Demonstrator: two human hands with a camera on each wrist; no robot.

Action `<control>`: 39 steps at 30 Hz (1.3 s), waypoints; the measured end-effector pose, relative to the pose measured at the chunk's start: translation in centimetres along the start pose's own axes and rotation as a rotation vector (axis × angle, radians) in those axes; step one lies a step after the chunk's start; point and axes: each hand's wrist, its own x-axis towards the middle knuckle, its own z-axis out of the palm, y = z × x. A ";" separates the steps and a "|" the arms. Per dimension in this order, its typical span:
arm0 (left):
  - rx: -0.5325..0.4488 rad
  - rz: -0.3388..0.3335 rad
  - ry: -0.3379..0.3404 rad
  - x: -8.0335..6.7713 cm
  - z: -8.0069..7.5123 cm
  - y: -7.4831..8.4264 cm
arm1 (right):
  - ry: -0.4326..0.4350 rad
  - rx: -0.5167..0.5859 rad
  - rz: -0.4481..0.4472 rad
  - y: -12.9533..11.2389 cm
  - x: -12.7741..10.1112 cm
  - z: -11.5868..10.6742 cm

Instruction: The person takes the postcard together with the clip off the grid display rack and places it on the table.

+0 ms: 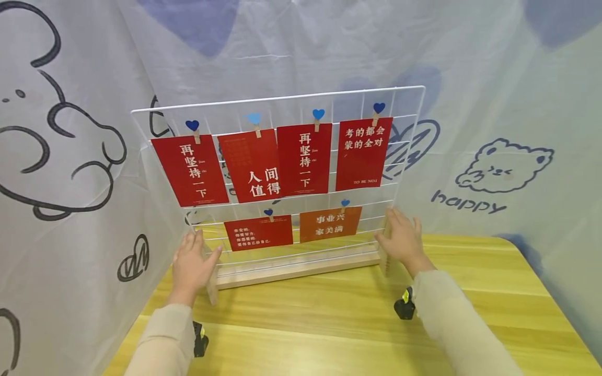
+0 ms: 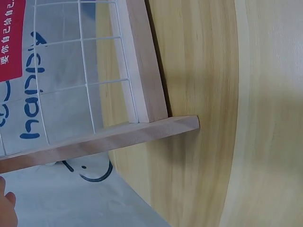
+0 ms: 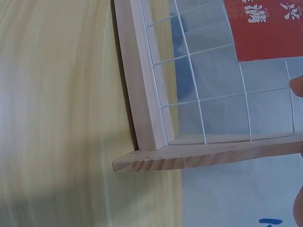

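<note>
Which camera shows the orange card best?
The head view: the whole orange card shows, clipped low on the white grid between both hands. The right wrist view catches only its corner; the left wrist view shows a red card's edge instead.

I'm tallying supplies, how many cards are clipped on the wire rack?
6: four cards in the top row, two below. None seem hidden.

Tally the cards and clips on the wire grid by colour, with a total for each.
Red cards: 5
Orange cards: 1
Cards in total: 6
Dark blue heart clips: 5
Light blue heart clips: 1
Clips in total: 6
All hang on the white wire grid, one clip to a card.
</note>
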 end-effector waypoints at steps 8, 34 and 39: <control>0.002 -0.008 0.003 -0.2 0.0 -0.2 | 0.008 -0.009 -0.018 0.0 -0.1 0.2; -0.001 -0.030 -0.023 0.3 -0.3 0.0 | -0.005 -0.017 -0.040 0.2 -0.2 0.1; 0.009 -0.034 -0.032 0.4 -0.4 0.2 | 0.000 -0.023 -0.051 0.4 -0.2 0.0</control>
